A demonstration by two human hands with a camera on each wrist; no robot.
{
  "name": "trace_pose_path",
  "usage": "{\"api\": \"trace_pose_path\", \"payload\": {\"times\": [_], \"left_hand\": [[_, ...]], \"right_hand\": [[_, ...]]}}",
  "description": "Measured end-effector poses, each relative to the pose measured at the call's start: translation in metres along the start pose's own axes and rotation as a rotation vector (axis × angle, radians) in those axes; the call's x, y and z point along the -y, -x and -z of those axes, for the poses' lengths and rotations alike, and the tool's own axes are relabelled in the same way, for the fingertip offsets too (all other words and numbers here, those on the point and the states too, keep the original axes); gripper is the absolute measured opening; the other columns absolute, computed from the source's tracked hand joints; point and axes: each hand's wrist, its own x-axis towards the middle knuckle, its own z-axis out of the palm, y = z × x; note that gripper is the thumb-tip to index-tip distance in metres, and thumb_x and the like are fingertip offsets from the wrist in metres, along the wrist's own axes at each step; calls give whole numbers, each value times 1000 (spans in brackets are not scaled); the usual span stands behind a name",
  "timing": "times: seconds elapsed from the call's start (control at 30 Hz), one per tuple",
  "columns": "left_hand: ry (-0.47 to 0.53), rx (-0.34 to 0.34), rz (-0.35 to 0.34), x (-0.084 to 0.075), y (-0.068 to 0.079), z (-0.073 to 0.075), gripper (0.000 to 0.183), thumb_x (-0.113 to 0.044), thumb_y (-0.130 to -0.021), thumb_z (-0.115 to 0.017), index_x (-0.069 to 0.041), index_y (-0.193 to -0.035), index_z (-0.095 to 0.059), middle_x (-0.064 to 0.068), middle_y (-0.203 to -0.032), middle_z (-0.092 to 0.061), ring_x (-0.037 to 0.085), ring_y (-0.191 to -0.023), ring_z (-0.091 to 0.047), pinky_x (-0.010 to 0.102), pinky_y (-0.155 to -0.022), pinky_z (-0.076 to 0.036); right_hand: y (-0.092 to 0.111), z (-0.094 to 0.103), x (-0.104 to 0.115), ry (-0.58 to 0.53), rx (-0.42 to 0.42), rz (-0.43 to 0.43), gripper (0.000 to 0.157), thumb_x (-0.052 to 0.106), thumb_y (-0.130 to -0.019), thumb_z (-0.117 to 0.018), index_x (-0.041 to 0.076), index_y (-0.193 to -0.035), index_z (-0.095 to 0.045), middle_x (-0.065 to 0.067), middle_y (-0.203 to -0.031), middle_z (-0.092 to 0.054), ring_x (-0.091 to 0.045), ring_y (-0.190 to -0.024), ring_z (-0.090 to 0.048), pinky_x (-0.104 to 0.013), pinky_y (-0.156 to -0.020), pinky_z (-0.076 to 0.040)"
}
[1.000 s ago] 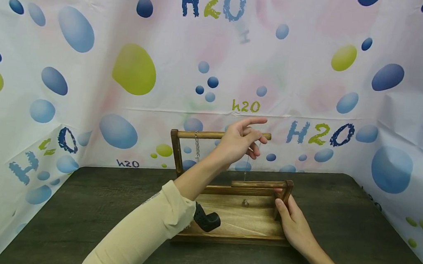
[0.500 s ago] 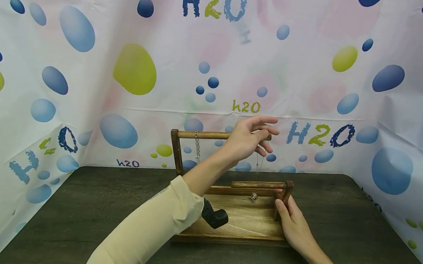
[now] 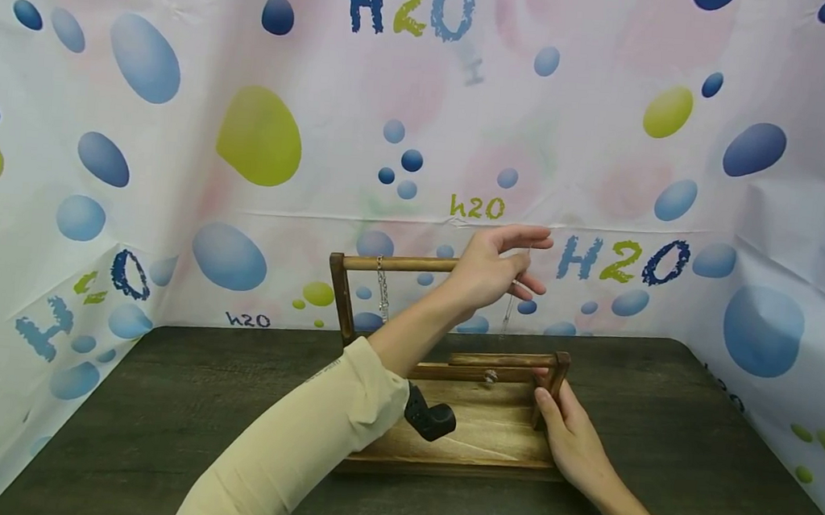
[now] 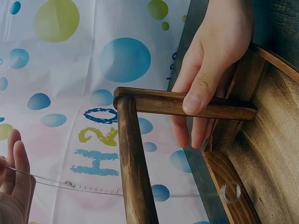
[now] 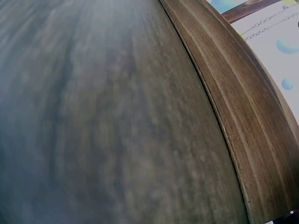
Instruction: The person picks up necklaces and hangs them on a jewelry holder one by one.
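Observation:
My left hand (image 3: 491, 270) is raised near the right end of the upper bar and holds a thin necklace (image 3: 507, 313) at its fingers. The chain hangs down with a small shiny pendant (image 4: 230, 192) at its lower end, level with the lower bar (image 3: 502, 362) of a wooden jewelry stand (image 3: 485, 441). My right hand (image 3: 576, 440) grips the right upright of that stand, thumb in front and fingers behind, as the left wrist view shows. The left hand covers the right end of the upper bar (image 3: 400, 265).
A silver chain (image 3: 383, 287) hangs from the left part of the upper bar. The stand's tray base rests on a dark wooden table (image 3: 211, 419). Behind is a white patterned backdrop (image 3: 349, 139). A black device (image 3: 431, 417) sits at the left wrist.
My left hand has moved right and slightly up, with the necklace in it. The pendant has risen from over the tray to the lower bar's height. The right hand stays on the upright.

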Motion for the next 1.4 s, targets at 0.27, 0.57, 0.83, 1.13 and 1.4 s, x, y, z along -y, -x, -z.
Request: {"api": "trace_pose_path", "payload": {"times": [0.27, 0.57, 0.83, 1.13, 1.4], "left_hand": [[-9, -9, 21, 0, -1, -2, 42, 3, -104, -47, -9, -143, -56, 5, -137, -62, 25, -73, -71, 35, -65, -61], [-19, -37, 52, -2, 1, 0, 47, 5, -103, -48, -12, -146, -54, 1, -139, -61, 28, -75, -73, 32, -61, -60], [-35, -53, 56, -1, 4, 4, 48, 4, -102, -51, -13, -147, -53, -1, -139, -60, 29, -77, -74, 33, -62, -60], [-47, -59, 45, 0, 14, 14, 48, 4, -102, -50, -13, -147, -53, -1, -139, -60, 28, -75, -73, 33, -61, -60], [-64, -57, 44, 1, 24, 26, 51, 6, -102, -47, -13, -149, -50, 1, -143, -56, 24, -74, -73, 34, -62, -60]], "right_hand": [[1, 0, 0, 1, -6, 10, 39, 24, -111, -39, 9, -147, -45, -21, -148, -47, -38, -135, -43, -60, -102, -37], [1, 0, 0, 1, -3, 12, 39, 24, -111, -39, 9, -147, -44, -21, -147, -47, -40, -135, -42, -61, -101, -38], [1, 0, -1, 22, -17, 18, 39, 23, -111, -40, 9, -147, -45, -20, -147, -48, -36, -134, -44, -48, -101, -40], [2, -1, 1, 17, -16, 18, 40, 23, -111, -39, 7, -147, -44, -21, -148, -47, -39, -135, -43, -58, -100, -39], [2, -1, 0, 23, -21, 20, 40, 24, -111, -39, 7, -147, -45, -21, -148, -47, -39, -135, -43, -55, -100, -40]]}}
